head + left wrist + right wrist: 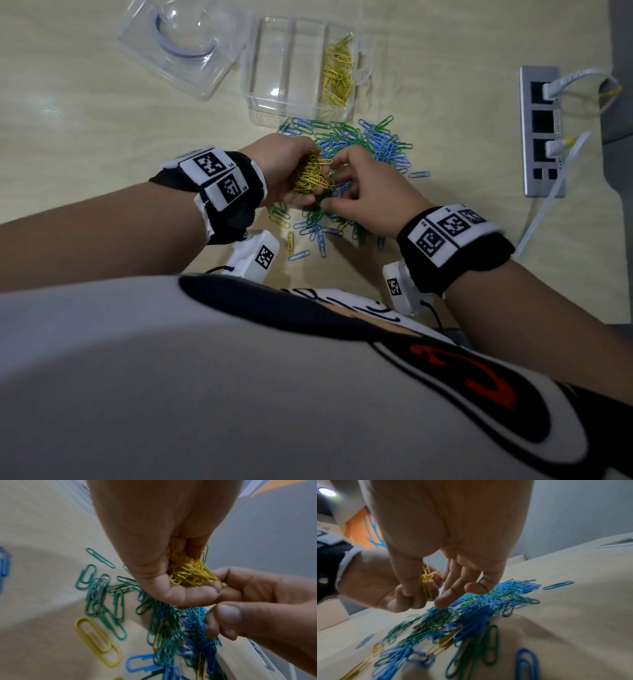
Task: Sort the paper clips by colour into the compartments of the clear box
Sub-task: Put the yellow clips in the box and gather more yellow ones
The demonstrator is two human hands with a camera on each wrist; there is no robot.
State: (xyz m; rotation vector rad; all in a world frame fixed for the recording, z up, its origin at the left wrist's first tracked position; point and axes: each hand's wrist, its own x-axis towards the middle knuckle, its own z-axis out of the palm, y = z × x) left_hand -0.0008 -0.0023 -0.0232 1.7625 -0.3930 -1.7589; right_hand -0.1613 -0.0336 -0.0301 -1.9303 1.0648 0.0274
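Left hand (287, 168) grips a jumbled yellow clip bunch (311, 174); right hand's (370, 192) grip pinches one yellow clip (426, 586) upright.

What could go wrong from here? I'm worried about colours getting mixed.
The left hand cups a heaped bunch of yellow clips above the blue and green pile; some may slip back in. The right hand may snag tangled neighbours. Stray yellow clips near the body could be missed.
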